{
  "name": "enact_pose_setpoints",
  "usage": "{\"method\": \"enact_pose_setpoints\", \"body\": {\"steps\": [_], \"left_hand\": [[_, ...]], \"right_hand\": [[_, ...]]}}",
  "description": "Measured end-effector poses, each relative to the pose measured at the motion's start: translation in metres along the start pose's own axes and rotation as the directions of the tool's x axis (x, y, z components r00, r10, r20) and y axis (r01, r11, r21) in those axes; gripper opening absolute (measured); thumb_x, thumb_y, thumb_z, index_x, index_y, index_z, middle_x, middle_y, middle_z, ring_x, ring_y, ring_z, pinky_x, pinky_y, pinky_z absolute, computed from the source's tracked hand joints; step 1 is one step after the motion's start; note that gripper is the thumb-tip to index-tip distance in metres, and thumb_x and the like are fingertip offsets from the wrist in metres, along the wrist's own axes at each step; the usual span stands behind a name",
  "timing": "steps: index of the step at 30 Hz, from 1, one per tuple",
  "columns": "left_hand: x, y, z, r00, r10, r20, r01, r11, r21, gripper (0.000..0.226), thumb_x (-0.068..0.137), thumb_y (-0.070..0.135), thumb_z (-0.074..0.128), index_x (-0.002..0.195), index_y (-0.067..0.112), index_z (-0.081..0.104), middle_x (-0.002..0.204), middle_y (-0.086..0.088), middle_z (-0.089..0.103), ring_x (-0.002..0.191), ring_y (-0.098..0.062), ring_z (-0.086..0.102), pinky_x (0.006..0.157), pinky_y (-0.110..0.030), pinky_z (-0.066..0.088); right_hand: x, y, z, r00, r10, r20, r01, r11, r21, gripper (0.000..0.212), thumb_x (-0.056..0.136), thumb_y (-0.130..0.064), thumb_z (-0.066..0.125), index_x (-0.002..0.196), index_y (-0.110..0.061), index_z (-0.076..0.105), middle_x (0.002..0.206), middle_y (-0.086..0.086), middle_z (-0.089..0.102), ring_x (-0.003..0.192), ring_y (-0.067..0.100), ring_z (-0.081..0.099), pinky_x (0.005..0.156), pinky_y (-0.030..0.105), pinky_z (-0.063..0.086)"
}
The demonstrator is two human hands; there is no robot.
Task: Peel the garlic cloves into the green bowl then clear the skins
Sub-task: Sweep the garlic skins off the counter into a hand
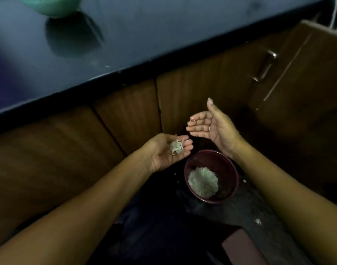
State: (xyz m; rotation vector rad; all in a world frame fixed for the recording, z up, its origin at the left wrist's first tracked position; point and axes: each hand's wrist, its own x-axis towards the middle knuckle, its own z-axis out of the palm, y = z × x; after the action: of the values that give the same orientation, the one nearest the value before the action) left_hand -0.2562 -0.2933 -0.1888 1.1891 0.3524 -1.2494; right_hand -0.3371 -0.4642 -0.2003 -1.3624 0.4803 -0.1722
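My left hand (168,151) is palm up below the counter edge, with a small clump of pale garlic skins (176,147) lying on its fingers. My right hand (211,124) is just to the right and slightly higher, palm up, fingers apart, empty. Below both hands, on the floor, stands a dark red bin (233,180) with a pile of garlic skins (203,182) inside. The green bowl (51,5) sits on the dark counter at the top left, cut off by the frame; its contents are hidden.
The dark countertop (144,35) runs across the top, with brown cabinet doors (125,115) below it and a metal handle (267,66) at the right. A few skin scraps (257,221) lie on the floor near the bin.
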Motion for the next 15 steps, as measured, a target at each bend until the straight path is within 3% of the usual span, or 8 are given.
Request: {"method": "enact_pose_setpoints", "body": {"steps": [3,7,11,13,15], "left_hand": [[0.05,-0.012,0.027,0.996,-0.089,0.001,0.089,0.991,0.097,0.025,0.108,0.008,0.043,0.114,0.0,0.066,0.103,-0.015,0.071,0.095,-0.025,0.069,0.088,-0.037,0.057],[0.113,-0.034,0.049,0.983,-0.175,-0.054,0.182,0.965,0.188,0.024,0.108,0.005,0.044,0.12,0.001,0.064,0.107,-0.013,0.067,0.095,-0.024,0.066,0.096,-0.036,0.051],[0.175,-0.067,0.064,0.975,-0.197,-0.102,0.221,0.908,0.357,0.043,0.104,-0.011,0.034,0.141,0.001,0.052,0.108,-0.009,0.061,0.105,-0.024,0.063,0.1,-0.034,0.045],[0.199,-0.084,0.067,0.97,-0.213,-0.121,0.244,0.877,0.413,0.04,0.104,-0.014,0.03,0.127,0.005,0.055,0.109,-0.008,0.058,0.113,-0.025,0.059,0.1,-0.033,0.046],[0.218,-0.098,0.065,0.962,-0.212,-0.173,0.269,0.852,0.449,0.025,0.108,-0.006,0.035,0.11,0.005,0.057,0.101,-0.009,0.059,0.093,-0.021,0.062,0.083,-0.027,0.053]], "right_hand": [[0.009,0.046,-0.047,0.979,0.127,-0.161,-0.116,0.99,0.074,0.069,0.098,-0.064,0.046,0.111,0.0,0.07,0.107,0.019,0.076,0.103,0.033,0.074,0.092,0.046,0.059],[0.016,0.108,-0.084,0.895,0.308,-0.322,-0.258,0.948,0.188,0.06,0.103,-0.058,0.047,0.11,-0.003,0.071,0.107,0.016,0.077,0.101,0.029,0.075,0.092,0.044,0.06],[0.022,0.165,-0.112,0.784,0.456,-0.42,-0.321,0.878,0.354,0.057,0.103,-0.056,0.049,0.11,-0.003,0.071,0.106,0.017,0.076,0.1,0.03,0.074,0.083,0.036,0.061],[0.023,0.19,-0.121,0.731,0.513,-0.45,-0.344,0.847,0.406,0.056,0.104,-0.053,0.048,0.111,-0.002,0.07,0.098,0.014,0.076,0.09,0.024,0.074,0.078,0.033,0.06],[0.021,0.214,-0.125,0.683,0.563,-0.466,-0.359,0.814,0.457,0.054,0.105,-0.05,0.048,0.109,-0.001,0.07,0.093,0.013,0.074,0.08,0.021,0.071,0.075,0.033,0.059]]}}
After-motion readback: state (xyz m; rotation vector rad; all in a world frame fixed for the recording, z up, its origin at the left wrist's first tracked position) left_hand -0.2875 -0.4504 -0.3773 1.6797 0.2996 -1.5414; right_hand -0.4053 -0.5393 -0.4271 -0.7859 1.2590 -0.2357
